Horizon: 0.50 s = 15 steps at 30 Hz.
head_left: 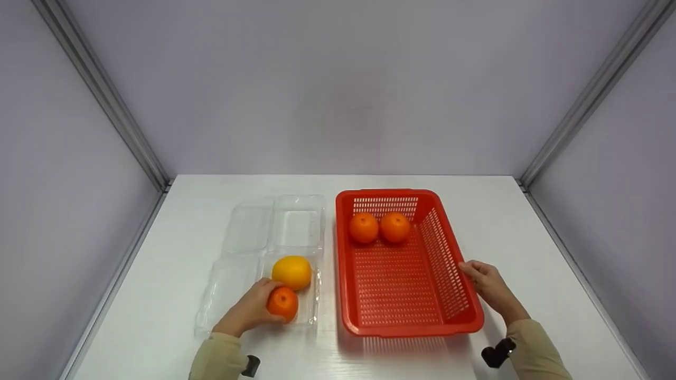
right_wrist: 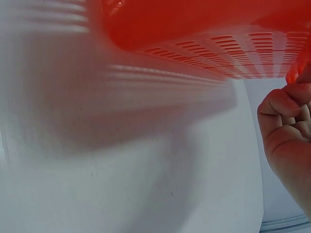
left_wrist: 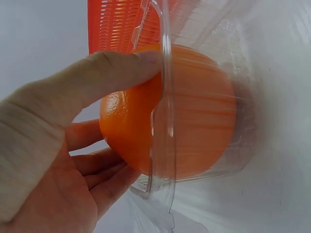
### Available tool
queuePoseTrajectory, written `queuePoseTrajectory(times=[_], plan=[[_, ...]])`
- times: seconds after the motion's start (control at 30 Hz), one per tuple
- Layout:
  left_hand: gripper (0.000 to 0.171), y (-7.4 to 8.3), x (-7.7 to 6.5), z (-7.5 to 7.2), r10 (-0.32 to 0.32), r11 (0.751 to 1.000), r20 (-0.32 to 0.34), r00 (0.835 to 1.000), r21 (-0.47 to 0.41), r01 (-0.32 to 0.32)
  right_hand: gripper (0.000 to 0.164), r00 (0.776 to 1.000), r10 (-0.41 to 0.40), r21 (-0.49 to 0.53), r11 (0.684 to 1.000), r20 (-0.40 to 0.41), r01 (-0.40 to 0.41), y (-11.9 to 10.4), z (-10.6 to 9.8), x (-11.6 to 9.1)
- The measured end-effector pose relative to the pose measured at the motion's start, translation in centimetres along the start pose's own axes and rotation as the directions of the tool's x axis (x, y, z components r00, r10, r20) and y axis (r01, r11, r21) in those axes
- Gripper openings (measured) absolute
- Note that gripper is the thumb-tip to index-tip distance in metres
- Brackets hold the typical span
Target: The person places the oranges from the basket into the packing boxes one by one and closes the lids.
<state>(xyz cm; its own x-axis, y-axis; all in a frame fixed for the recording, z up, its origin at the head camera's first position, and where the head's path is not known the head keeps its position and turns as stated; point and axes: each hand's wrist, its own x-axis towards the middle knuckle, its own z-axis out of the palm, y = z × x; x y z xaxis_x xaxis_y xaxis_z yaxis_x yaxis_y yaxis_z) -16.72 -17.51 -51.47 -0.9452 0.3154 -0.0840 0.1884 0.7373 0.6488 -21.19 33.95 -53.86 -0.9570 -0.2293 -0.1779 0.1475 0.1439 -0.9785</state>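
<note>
Holding an orange [head_left: 283, 304] in the left hand [head_left: 256, 303] now, half curled, with thumb on one flank and fingers on the other! Sunk partly below the rim of a clear container [head_left: 318, 295], with a yellow fruit [head_left: 291, 272] just beyond the left hand. Over to the right hand [head_left: 488, 282]: curled too, pinching the side rim of a red basket [head_left: 398, 331] set between both hands, with two more oranges [head_left: 364, 228] at the end farthest from the wrists. Best to grip wide, move straight up or down, avoid snagging knuckles on thin plastic or nudging the neighbour, and steady the basket lightly. Harder to read: left fingertips, mostly lost behind the orange; right-hand fingers, cut off at the right wrist view's edge; basket base, flat or raised above the bench [head_left: 528, 253], impossible to tell.
</note>
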Motion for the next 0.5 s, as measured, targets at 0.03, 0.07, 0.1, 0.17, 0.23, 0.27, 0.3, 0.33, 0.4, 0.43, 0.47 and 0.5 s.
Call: queuePoseTrajectory(times=[0.03, 0.07, 0.1, 0.17, 0.23, 0.27, 0.3, 0.33, 0.4, 0.43, 0.47, 0.5], plan=[[0.068, -0.03, -0.05, -0.08, -0.004, 1.000, -0.001, 1.000, -0.001, 0.004, 0.030, 1.000, 0.004, 0.001, 1.000, -0.003, -0.004, -0.01, 0.01, 0.01], [0.068, -0.06, -0.10, -0.18, -0.010, 1.000, -0.002, 1.000, -0.003, 0.010, 0.030, 1.000, 0.008, 0.003, 1.000, -0.008, -0.008, -0.01, 0.03, 0.00], [0.068, -0.10, -0.16, -0.29, -0.017, 1.000, -0.003, 1.000, -0.007, 0.017, 0.029, 1.000, 0.012, -0.001, 1.000, -0.009, -0.012, -0.02, 0.03, 0.00], [0.068, -0.20, -0.25, -0.51, -0.031, 0.999, -0.003, 1.000, -0.012, 0.031, 0.028, 1.000, 0.021, -0.001, 1.000, -0.023, -0.021, -0.04, 0.08, -0.03], [0.068, -0.32, -0.35, -0.72, -0.047, 0.999, -0.002, 0.999, -0.019, 0.047, 0.027, 0.999, 0.030, 0.001, 1.000, -0.031, -0.030, -0.07, 0.12, -0.05], [0.067, -0.41, -0.38, -0.79, -0.054, 0.998, -0.002, 0.999, -0.021, 0.054, 0.026, 0.999, 0.033, 0.004, 0.999, -0.034, -0.033, -0.08, 0.13, -0.05], [0.067, -0.47, -0.42, -0.87, -0.060, 0.998, -0.001, 0.998, -0.023, 0.060, 0.026, 0.999, 0.035, 0.004, 0.999, -0.032, -0.035, -0.09, 0.12, -0.04], [0.067, -0.56, -0.45, -0.92, -0.064, 0.998, -0.001, 0.998, -0.024, 0.064, 0.025, 0.999, 0.036, 0.008, 0.999, -0.034, -0.036, -0.09, 0.11, -0.01], [0.067, -0.71, -0.51, -0.97, -0.066, 0.997, -0.002, 0.998, -0.025, 0.066, 0.026, 0.999, 0.034, 0.006, 0.999, -0.023, -0.034, -0.08, 0.05, 0.04], [0.068, -0.76, -0.52, -1.01, -0.062, 0.998, -0.003, 0.998, -0.024, 0.062, 0.026, 0.999, 0.032, -0.003, 0.999, -0.015, -0.032, -0.09, -0.02, 0.07], [0.068, -0.81, -0.52, -1.03, -0.058, 0.998, -0.007, 0.998, -0.019, 0.058, 0.027, 0.999, 0.033, -0.008, 0.999, -0.014, -0.033, -0.10, -0.06, 0.11], [0.068, -0.86, -0.53, -1.05, -0.050, 0.999, -0.009, 0.999, -0.017, 0.050, 0.027, 0.999, 0.035, -0.017, 0.999, -0.012, -0.035, -0.11, -0.11, 0.13]])
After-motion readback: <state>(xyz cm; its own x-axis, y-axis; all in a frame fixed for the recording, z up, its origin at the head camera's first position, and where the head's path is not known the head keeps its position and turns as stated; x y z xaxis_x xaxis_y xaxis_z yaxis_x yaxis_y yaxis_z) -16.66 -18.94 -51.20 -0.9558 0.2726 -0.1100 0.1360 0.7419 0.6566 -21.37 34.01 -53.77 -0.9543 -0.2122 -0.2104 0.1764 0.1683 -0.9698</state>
